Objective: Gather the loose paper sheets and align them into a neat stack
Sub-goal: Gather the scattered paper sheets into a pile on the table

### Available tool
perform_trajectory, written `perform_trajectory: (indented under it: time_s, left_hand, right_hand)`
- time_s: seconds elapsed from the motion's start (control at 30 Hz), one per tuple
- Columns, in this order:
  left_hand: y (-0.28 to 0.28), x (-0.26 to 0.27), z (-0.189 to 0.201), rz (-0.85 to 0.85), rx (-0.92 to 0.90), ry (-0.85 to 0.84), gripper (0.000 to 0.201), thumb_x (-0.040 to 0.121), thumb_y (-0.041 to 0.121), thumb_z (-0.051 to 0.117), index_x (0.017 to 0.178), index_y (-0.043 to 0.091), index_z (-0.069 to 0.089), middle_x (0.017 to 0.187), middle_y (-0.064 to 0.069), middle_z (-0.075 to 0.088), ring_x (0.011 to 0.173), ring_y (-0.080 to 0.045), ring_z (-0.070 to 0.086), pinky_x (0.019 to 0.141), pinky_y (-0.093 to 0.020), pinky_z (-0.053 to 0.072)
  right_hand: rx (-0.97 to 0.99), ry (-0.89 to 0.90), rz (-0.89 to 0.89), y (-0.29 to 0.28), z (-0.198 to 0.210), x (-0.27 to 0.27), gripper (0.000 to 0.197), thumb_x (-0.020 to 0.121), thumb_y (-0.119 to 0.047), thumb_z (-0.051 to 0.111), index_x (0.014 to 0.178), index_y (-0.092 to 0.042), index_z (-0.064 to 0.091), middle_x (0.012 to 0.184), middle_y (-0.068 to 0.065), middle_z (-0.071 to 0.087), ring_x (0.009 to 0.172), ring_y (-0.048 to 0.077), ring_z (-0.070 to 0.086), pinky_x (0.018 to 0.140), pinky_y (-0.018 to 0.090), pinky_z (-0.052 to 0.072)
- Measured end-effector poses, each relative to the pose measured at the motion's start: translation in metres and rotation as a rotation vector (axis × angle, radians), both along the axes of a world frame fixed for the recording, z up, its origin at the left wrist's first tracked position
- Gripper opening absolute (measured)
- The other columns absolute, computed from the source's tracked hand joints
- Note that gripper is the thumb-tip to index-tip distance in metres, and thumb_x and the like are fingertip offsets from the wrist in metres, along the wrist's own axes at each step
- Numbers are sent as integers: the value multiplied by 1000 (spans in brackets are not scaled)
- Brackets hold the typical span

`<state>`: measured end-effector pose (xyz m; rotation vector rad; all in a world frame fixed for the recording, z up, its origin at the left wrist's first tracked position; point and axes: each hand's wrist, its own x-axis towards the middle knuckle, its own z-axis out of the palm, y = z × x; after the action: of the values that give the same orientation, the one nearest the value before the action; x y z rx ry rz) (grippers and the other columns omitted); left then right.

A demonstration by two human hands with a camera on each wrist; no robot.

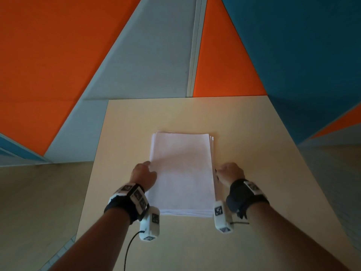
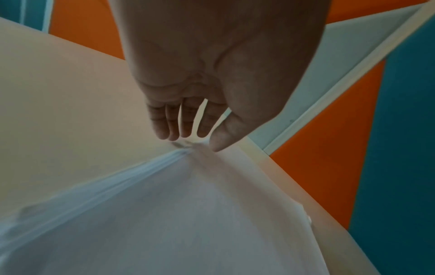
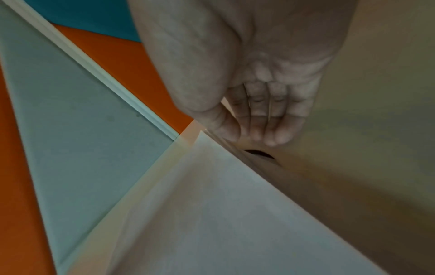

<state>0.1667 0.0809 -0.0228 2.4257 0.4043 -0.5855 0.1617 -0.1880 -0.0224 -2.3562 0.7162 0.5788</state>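
Note:
A stack of white paper sheets [image 1: 181,173] lies lengthwise in the middle of the beige table [image 1: 254,133]. Some sheet edges stick out slightly at its far right corner and along its near edge. My left hand [image 1: 145,172] is at the stack's left long edge. In the left wrist view its straight fingers [image 2: 164,130] touch that edge of the stack [image 2: 188,223] and the thumb tip rests on the top sheet. My right hand [image 1: 227,172] stands against the right long edge. Its straight fingers [image 3: 270,130] point down beside the stack [image 3: 223,223], their tips at the table.
The table's far edge [image 1: 185,98] meets a wall of orange [image 1: 48,55], grey [image 1: 152,55] and blue [image 1: 302,45] panels. Its left edge [image 1: 93,163] drops to the floor. Bare tabletop lies around the stack on all sides.

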Motion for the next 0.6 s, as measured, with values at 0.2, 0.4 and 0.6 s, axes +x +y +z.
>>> perform_trajectory:
  time_s: [0.2, 0.4, 0.6]
  left_hand:
    - [-2, 40, -4, 132, -162, 14, 56, 90, 10, 53, 145, 12, 41, 146, -12, 48, 134, -28, 44, 112, -31, 34]
    - [2, 56, -10, 187, -209, 5, 56, 89, 10, 53, 144, 15, 44, 146, -9, 48, 135, -27, 43, 112, -32, 32]
    - [6, 77, -14, 182, -239, 8, 58, 89, 9, 55, 145, 18, 43, 147, -7, 47, 136, -25, 42, 110, -31, 31]
  right_hand:
    - [14, 13, 54, 9, 0, 60, 27, 87, -15, 50, 104, -1, 67, 111, 17, 70, 98, 33, 64, 72, 28, 41]
    - [20, 19, 55, 17, -8, 68, 23, 85, -10, 49, 99, -4, 66, 110, 14, 69, 97, 33, 63, 73, 27, 42]
    - [125, 2, -27, 3, -16, 84, 19, 80, -24, 53, 77, -13, 68, 89, 10, 74, 86, 33, 71, 82, 40, 59]
